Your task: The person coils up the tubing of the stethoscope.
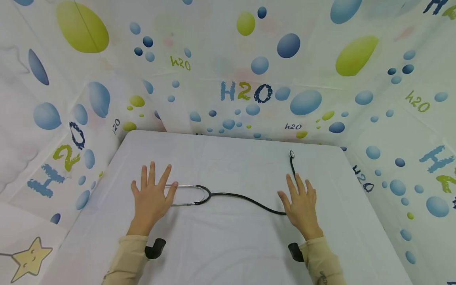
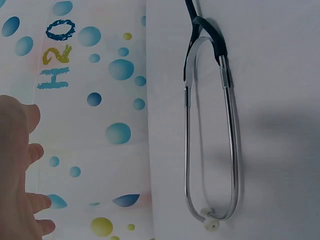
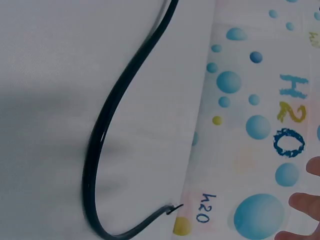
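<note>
A stethoscope (image 1: 231,194) with black tubing and metal ear tubes lies stretched across the white table. My left hand (image 1: 151,202), fingers spread, is over its earpiece end and hides the ear tips in the head view. Those pale ear tips (image 2: 211,222) show in the left wrist view, close together below the metal tubes (image 2: 232,150). On the other side, my right hand (image 1: 301,206) hovers with straight fingers above the bend of the tubing (image 3: 92,165). Beyond its fingertips, the round chest piece (image 1: 291,154) lies toward the table's far edge. Neither hand holds anything.
The white table (image 1: 228,245) is enclosed at the back and sides by a curtain (image 1: 210,51) printed with blue and green drops and H2O lettering. A yellow star (image 1: 31,257) is printed at the lower left. Black wrist devices (image 1: 155,248) sit at both sleeves.
</note>
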A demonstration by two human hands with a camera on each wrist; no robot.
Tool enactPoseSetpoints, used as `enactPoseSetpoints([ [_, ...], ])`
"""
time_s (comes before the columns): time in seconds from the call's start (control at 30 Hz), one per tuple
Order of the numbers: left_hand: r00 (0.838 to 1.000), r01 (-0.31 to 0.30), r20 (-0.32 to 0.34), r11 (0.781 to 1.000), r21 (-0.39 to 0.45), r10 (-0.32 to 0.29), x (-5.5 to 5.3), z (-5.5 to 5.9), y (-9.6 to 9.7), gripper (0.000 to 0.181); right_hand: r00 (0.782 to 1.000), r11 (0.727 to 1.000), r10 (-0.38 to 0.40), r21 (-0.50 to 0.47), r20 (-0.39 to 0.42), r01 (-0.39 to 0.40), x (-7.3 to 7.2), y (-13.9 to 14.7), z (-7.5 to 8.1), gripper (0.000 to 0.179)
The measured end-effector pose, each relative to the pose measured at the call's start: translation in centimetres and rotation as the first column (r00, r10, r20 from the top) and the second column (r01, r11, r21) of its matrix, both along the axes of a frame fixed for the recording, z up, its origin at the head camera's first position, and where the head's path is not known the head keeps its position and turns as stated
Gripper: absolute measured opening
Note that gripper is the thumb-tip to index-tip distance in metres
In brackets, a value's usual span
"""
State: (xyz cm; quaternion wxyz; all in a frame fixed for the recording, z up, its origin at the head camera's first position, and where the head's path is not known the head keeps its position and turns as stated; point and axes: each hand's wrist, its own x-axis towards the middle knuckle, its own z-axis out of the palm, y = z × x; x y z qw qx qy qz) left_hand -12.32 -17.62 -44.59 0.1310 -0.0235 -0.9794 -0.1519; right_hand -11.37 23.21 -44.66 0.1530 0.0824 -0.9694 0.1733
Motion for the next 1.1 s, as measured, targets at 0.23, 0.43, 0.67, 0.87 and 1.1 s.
enactPoseSetpoints([
  [0.23,0.999,0.021,0.033,1.0,0.008,-0.021,0.0,-1.2,1.2,0.058,0.999,0.999,0.034,0.005,-0.017,-0.034,-0.4,-1.5,-0.4,0.059],
  [0.43,0.995,0.041,0.09,0.999,0.004,-0.041,-0.1,-1.9,2.3,0.058,0.998,0.999,0.051,-0.005,0.02,-0.051,-0.8,-2.8,-1.0,0.059],
  [0.67,0.974,0.077,0.215,0.997,-0.025,-0.07,-0.6,-3.1,3.2,0.059,0.99,0.998,0.055,0.015,0.129,-0.057,-1.5,-4.4,-1.8,0.056],
  [0.87,0.95,0.11,0.295,0.994,-0.02,-0.099,-1.0,-4.1,3.3,0.057,0.981,0.997,0.069,0.03,0.18,-0.075,-2.0,-5.6,-2.5,0.056],
  [1.1,0.931,0.133,0.343,0.991,-0.009,-0.122,-1.6,-4.9,3.4,0.057,0.97,0.993,0.101,0.037,0.223,-0.112,-2.6,-6.3,-3.8,0.054],
])
